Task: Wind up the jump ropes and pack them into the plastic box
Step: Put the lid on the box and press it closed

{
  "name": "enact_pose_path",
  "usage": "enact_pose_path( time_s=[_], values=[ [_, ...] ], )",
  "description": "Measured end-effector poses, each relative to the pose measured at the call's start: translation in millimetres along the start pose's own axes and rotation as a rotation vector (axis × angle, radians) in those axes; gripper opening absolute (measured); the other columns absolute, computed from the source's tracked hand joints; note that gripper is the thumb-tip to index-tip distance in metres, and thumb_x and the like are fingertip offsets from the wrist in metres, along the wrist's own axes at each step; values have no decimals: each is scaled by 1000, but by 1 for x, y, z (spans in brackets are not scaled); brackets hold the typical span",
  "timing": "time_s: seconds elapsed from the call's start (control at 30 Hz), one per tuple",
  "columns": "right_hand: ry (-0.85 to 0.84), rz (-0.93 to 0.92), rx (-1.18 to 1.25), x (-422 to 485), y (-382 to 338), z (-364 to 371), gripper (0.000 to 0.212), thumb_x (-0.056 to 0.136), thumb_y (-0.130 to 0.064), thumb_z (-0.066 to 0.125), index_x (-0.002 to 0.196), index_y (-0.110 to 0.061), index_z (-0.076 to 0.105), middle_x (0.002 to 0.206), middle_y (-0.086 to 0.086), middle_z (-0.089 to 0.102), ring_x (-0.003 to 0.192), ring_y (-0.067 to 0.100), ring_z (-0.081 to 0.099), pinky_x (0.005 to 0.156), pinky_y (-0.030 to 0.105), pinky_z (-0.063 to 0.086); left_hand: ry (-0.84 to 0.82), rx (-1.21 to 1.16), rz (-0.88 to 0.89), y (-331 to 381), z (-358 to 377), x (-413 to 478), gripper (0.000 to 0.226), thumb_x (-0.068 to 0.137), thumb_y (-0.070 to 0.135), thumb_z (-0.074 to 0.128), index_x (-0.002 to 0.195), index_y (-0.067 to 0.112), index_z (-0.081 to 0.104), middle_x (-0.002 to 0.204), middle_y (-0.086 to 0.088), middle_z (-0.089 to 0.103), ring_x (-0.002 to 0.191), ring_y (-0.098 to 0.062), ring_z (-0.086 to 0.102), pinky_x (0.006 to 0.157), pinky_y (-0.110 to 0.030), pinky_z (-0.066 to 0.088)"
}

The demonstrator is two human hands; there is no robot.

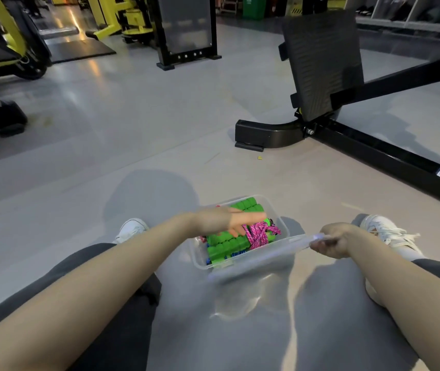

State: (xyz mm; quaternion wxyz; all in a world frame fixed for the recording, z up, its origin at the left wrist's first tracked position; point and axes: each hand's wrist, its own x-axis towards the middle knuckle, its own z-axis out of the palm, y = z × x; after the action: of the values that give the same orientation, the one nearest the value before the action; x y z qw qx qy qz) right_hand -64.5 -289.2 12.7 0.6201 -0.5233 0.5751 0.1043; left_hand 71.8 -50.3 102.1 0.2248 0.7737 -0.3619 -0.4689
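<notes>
Two hands at work: left hand, fingers straight, presses the wound jump ropes flat inside the plastic box on the floor; right hand grips the lid, best lowered squarely.

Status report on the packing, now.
Left hand flat on green-handled pink jump ropes in clear plastic box. Right hand grips clear lid. Nothing blocking.

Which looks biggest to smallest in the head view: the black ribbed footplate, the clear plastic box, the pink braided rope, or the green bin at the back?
1. black ribbed footplate
2. clear plastic box
3. pink braided rope and green bin: about alike. The bin is far off and cut by the frame's edge, so they are left unranked.
</notes>
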Motion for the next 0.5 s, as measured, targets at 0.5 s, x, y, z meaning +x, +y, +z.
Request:
enact_pose_path(
  time_s=[0.5],
  values=[
    [59, -364, -171, -10, -24, 2, 53, 91, -57, 37, 73, -10, 54, 71, 6, 45, 62, 20, 42, 58, 28, 38, 289, -265, 161, -51, -24, 21, 9, 90, 7, 59, 90, 16, 58, 79, -5, 59, 65, -12, 57, 58, -17, 51]
  ],
)
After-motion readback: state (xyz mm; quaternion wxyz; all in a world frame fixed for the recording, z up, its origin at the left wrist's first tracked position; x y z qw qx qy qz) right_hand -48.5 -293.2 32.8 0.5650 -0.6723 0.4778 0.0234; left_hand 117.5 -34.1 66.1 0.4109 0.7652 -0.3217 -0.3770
